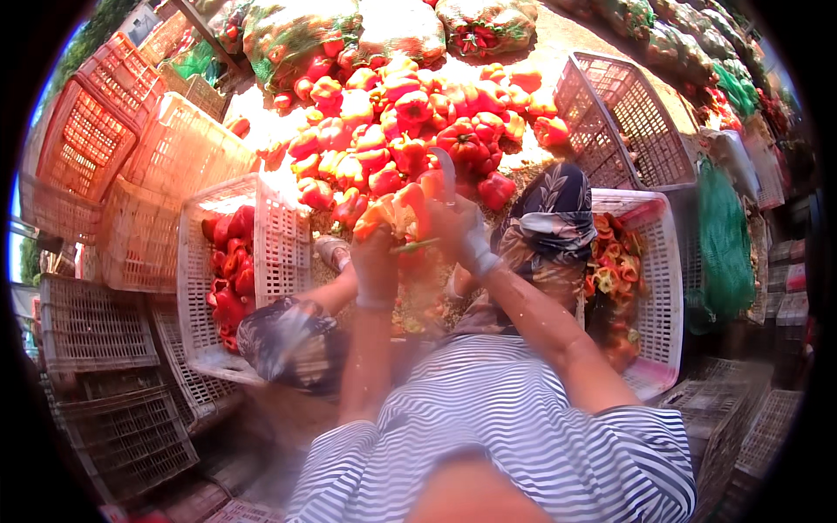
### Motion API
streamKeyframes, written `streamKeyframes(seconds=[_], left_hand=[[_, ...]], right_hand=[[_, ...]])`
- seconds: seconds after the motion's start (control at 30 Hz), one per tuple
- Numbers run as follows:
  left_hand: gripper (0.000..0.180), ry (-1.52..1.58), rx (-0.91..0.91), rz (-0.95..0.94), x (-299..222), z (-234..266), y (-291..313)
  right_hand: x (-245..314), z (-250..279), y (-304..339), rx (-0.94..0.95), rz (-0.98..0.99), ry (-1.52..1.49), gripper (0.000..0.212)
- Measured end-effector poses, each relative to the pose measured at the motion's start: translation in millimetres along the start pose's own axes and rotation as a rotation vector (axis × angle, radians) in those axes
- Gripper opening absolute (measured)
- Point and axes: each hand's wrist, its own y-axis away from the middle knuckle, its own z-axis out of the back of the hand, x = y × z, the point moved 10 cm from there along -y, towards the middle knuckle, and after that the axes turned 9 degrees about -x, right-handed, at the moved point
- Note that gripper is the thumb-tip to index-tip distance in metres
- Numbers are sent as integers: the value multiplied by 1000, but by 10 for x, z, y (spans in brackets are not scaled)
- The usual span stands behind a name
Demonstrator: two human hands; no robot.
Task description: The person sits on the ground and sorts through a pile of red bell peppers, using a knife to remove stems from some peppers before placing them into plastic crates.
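Note:
Between my hands, in front of my body, is a red bell pepper (408,207) that looks cut open, orange in the bright light. My left hand (377,266) is closed around its left side. In my right hand (458,234) I grip a knife, its curved blade (446,170) pointing up and away beside the pepper. A green stem (414,247) shows below the pepper, between the hands. Both wrists have pale cuffs. Just beyond my hands lies a large heap of red bell peppers (410,109).
By my left knee stands a white crate (283,235) holding red peppers (234,279). At my right a white crate (663,288) holds cut pepper pieces (617,261). Stacked orange crates (187,144) rise at left. Full mesh sacks (401,30) lie behind the heap; a dark crate (623,118) stands far right.

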Motion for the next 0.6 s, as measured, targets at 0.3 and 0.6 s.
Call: streamKeyframes(seconds=[0.3,0.6], left_hand=[[43,406,92,389,286,-178,62],[33,556,-65,512,721,-59,30]], right_hand=[[331,-171,-170,-159,789,714,38],[187,-583,142,-89,913,843,49]])
